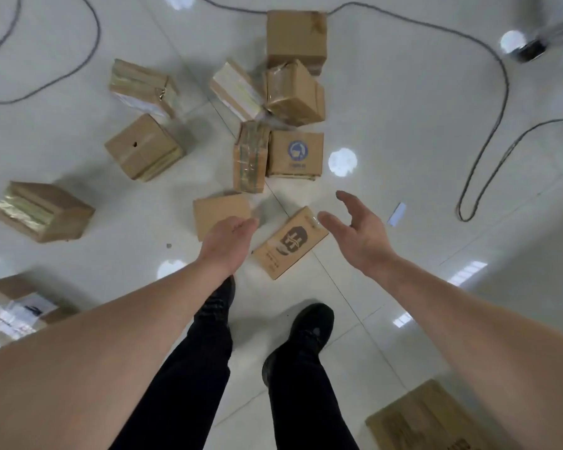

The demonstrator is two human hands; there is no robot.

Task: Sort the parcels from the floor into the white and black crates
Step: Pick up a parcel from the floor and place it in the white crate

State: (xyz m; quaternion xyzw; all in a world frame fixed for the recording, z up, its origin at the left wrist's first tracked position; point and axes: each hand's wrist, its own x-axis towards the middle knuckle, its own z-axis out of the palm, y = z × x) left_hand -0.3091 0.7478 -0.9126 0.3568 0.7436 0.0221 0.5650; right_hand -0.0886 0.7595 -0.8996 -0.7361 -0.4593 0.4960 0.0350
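- Head view: a glossy white tiled floor (387, 108) is seen from above, with brown cardboard parcels scattered over it.
- The printed parcel (290, 243) lies flat on the floor between the two hands. A dark emblem is shown on its top face, and its long side runs from seven to one o'clock.
- The right hand (355, 232) is held spread, thumb and fingers wide apart and slightly curved, with nothing gripped. It hovers just at three o'clock of the printed parcel.
- The left hand (231, 235) is stretched out with loosely extended fingers and holds nothing. Whether its fingertips touch the plain parcel cannot be made out through the blur.
- The plain parcel (220, 214) lies at ten o'clock of the printed parcel, near it but apart, partly covered by the left hand.
- At twelve o'clock of the printed parcel, a blue-logo parcel (295, 153) and a tape-wrapped parcel (251, 157) are set side by side, touching.
- Further toward twelve, a tall carton (295, 37) is backed by two tilted parcels that lean together in front of it.
- Toward nine and ten o'clock, more parcels are spread well apart, among them a holed parcel (143, 147).
- A grey cable (498, 76) is looped across the floor at two o'clock, and a white slip (397, 214) lies at three o'clock of the right hand.
- Black shoes (309, 332) are seen at six o'clock, and a flat cardboard sheet (426, 420) at five.
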